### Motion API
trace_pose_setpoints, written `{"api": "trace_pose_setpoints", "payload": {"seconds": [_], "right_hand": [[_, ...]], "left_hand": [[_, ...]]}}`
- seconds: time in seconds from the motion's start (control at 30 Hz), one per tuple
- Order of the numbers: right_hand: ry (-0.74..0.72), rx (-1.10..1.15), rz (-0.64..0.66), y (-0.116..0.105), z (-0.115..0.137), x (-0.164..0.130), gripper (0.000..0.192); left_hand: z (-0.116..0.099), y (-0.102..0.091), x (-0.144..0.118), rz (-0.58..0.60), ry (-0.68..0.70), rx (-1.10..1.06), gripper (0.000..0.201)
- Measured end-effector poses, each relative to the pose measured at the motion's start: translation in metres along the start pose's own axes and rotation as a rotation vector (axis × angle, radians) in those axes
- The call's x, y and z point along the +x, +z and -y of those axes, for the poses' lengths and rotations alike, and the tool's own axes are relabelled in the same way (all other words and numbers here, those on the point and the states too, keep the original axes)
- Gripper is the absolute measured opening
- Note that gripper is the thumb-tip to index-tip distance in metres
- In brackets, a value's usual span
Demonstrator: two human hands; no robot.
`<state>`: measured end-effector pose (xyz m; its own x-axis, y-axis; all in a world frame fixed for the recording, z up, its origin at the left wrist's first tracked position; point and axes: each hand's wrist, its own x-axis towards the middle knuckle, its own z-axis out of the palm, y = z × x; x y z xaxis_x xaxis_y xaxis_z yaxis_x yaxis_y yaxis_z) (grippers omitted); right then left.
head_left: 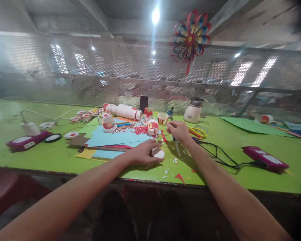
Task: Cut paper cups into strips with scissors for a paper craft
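My left hand (143,152) rests low over the green table with its thumb and fingers curved round a small round white piece (158,153), which looks like a cut-off paper-cup bottom. Farther right, my right hand (178,130) is closed in a pinch above the table; its fingertips hide whatever they hold. Just left of those fingertips are a red paper strip (163,136) and a red and white paper cup (163,118) standing upright. Another red and white cup (152,127) lies tipped beyond my left hand. White and red paper scraps (180,178) lie between my forearms.
Blue paper sheets (120,138) lie stacked at left, with a long row of nested cups (124,111) behind. Purple power strips (27,140) sit at both sides, with black cables (220,155) at right. A white kettle (192,110) and a perforated screen (125,67) stand at the back.
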<state>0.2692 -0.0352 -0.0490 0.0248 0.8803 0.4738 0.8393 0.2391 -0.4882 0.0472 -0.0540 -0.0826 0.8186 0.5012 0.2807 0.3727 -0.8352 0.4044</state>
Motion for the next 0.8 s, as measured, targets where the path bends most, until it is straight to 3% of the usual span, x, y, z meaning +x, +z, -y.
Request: {"api": "trace_pose_setpoints", "payload": {"seconds": [0.23,0.4,0.47,0.57,0.67,0.8], "right_hand": [[-0.02,-0.054,0.004,0.005,-0.003,-0.016,0.028],[-0.044,-0.079,0.005,0.012,0.007,-0.017,0.027],[-0.029,-0.078,-0.018,0.009,0.005,-0.016,0.027],[0.013,-0.066,-0.074,0.002,-0.003,-0.012,0.028],[0.051,-0.05,-0.107,-0.003,-0.011,-0.009,0.028],[0.053,-0.027,-0.098,0.0,-0.011,-0.01,0.028]], "left_hand": [[-0.001,-0.008,0.002,0.044,0.027,-0.028,0.066],[0.002,-0.008,0.001,-0.024,0.047,-0.133,0.058],[0.004,-0.007,0.002,-0.168,0.076,-0.178,0.044],[0.011,-0.013,0.003,-0.549,0.15,-0.122,0.018],[0.022,-0.029,0.002,-0.875,0.13,0.04,0.015],[0.035,-0.05,-0.002,-1.082,0.06,0.184,0.012]]}}
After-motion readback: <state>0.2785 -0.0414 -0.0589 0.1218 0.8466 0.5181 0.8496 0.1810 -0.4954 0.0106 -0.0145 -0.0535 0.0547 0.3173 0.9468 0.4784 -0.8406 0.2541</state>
